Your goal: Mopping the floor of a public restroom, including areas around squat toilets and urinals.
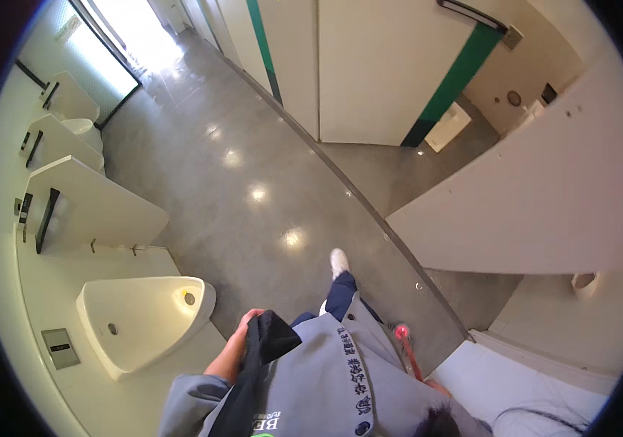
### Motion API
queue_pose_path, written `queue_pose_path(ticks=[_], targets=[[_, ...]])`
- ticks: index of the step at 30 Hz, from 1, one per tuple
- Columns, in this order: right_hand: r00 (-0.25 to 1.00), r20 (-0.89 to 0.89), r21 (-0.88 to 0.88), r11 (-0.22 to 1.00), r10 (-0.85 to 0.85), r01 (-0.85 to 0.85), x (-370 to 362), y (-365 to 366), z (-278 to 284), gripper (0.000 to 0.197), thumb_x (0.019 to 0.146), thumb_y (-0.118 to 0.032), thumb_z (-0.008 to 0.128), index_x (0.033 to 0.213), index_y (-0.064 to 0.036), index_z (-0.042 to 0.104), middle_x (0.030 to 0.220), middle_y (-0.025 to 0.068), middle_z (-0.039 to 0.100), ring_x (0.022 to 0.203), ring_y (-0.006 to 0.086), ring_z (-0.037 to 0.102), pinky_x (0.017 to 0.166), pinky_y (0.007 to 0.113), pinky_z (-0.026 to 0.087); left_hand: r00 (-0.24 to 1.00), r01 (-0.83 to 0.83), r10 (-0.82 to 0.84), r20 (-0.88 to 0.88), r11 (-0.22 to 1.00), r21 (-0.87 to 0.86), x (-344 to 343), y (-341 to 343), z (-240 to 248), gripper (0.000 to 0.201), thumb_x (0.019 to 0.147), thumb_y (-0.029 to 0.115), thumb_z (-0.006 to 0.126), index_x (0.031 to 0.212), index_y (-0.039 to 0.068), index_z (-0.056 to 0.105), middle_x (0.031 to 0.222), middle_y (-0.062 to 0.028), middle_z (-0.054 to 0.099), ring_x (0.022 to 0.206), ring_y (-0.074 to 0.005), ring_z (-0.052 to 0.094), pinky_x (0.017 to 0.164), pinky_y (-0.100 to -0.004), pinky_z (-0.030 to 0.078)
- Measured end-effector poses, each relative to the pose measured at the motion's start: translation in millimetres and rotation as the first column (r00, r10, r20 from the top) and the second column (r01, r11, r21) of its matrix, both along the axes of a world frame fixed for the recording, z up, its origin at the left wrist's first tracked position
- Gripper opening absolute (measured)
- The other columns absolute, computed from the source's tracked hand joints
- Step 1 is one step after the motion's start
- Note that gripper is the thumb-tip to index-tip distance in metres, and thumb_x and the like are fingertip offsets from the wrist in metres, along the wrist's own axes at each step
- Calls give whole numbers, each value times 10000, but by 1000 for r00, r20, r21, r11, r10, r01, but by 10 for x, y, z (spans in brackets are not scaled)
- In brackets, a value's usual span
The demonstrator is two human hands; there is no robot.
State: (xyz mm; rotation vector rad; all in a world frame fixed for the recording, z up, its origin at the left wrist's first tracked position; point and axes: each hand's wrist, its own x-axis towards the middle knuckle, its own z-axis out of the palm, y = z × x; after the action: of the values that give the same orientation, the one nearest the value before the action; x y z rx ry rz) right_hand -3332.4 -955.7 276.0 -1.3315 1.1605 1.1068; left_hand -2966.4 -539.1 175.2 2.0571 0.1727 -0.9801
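Note:
My left hand (242, 336) hangs at my left side, near the urinal. A black strap with a boxy black end (276, 336) hangs down my chest and covers part of its fingers, so whether they grip anything is hidden. At my right side my right hand (439, 388), mostly hidden by the grey jacket, closes on a thin red stick (412, 360). The stick points forward and down, and its far end is a round, bright pinkish-red tip (401, 332). Which kind of tool it is cannot be made out.
A white wall urinal (144, 320) is close on my left, with divider panels (100, 197) beyond it. Toilet stalls line the right behind a raised floor edge (370, 200); one stall door (391, 73) has a green stripe. The grey floor (217, 167) leads toward a bright doorway (140, 36).

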Motion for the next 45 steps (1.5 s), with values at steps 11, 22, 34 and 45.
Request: queue_pose_path(ticks=[11, 22, 34, 45], targets=[[985, -155, -11, 997, 74, -76, 3454, -722, -100, 122, 653, -57, 582, 585, -34, 483, 498, 39, 475, 435, 143, 499, 371, 295, 397, 788, -610, 556, -264, 762, -216, 283, 999, -796, 296, 808, 249, 477, 960, 15, 575, 844, -75, 608, 772, -152, 563, 708, -290, 449], [885, 202, 137, 883, 419, -449, 7345, -20, -536, 177, 703, -94, 526, 551, -91, 436, 459, 0, 422, 379, 104, 420, 362, 244, 352, 490, -852, 708, -509, 264, -453, 1653, 620, -510, 278, 822, 240, 422, 834, 26, 599, 745, -93, 614, 707, -193, 580, 649, -321, 453], [984, -36, 446, 878, -177, 174, 9619, 1258, 104, 166, 849, -214, 493, 813, -52, 479, 572, -7, 444, 424, 73, 402, 361, 182, 361, 687, -725, 712, 145, 686, 71, 4082, 1630, -12, 395, 719, 357, 550, 929, 26, 598, 907, -185, 605, 916, -291, 569, 792, -356, 429], [958, -85, 436, 854, -275, 283, 12561, 1982, -68, 204, 883, -247, 424, 794, -64, 435, 543, -37, 375, 396, 45, 328, 336, 182, 304, 774, -628, 614, 155, 776, 57, 6887, 2026, -207, 374, 734, 286, 577, 1001, 24, 569, 878, -111, 631, 835, -200, 604, 752, -305, 467]])
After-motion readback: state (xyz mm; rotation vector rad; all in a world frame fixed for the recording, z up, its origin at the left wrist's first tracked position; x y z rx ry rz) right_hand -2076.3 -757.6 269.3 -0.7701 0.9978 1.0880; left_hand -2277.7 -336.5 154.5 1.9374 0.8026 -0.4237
